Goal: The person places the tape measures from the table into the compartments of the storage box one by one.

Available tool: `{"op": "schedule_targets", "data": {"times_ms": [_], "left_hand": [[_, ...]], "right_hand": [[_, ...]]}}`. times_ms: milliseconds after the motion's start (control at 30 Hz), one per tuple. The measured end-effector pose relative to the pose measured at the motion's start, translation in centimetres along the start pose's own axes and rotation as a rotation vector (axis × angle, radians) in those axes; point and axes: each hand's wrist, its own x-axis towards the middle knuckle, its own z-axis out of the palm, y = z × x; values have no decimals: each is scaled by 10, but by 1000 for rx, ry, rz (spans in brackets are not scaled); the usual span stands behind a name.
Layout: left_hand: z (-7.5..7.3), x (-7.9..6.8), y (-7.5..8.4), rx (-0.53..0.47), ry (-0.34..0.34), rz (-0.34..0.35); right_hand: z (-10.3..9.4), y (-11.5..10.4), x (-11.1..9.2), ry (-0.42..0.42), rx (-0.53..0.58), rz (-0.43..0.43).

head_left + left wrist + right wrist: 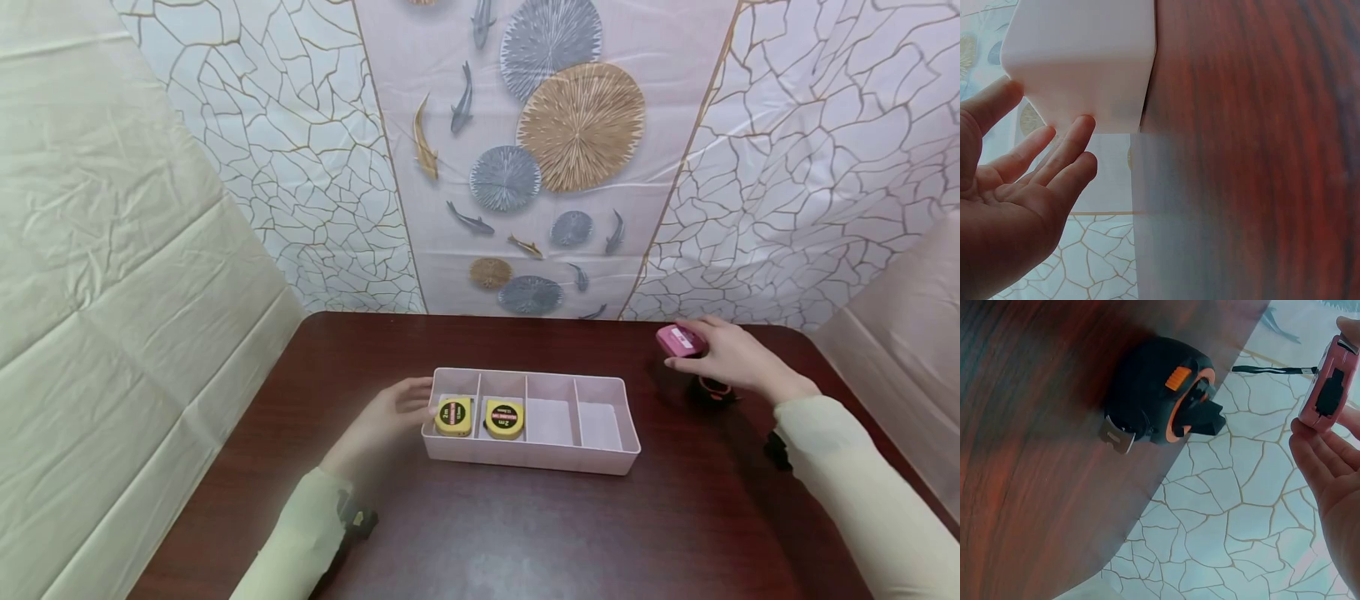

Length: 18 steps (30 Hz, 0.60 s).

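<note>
A pink tape measure (679, 340) is pinched between the thumb and fingers of my right hand (729, 357), raised over the table's back right. In the right wrist view, a dark wrist strap (1275, 370) trails from it. Just below that hand, a black tape measure with orange trim (1147, 387) rests on the table, its metal end hook showing. At the tray's left end is my left hand (386, 421), its loosely extended fingertips (1085, 125) right at the end wall. The pale divided tray (525, 454) holds two yellow tape measures (453, 417), one in each of its two left compartments.
The dark wooden table (480, 533) runs back to a patterned cloth (300, 133) hung behind it. Plain light cloth (112, 292) hangs along the left. The tray's two right compartments (600, 421) have bare floors.
</note>
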Motion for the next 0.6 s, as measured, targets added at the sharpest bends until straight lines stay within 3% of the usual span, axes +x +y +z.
{"op": "schedule_targets", "data": {"times_ms": [500, 600], "left_hand": [[2, 0, 4, 4, 5, -14], [0, 2, -1, -2, -6, -3]], "right_hand": [[-23, 5, -1, 24, -19, 12], [-29, 7, 0, 28, -13, 18]]}}
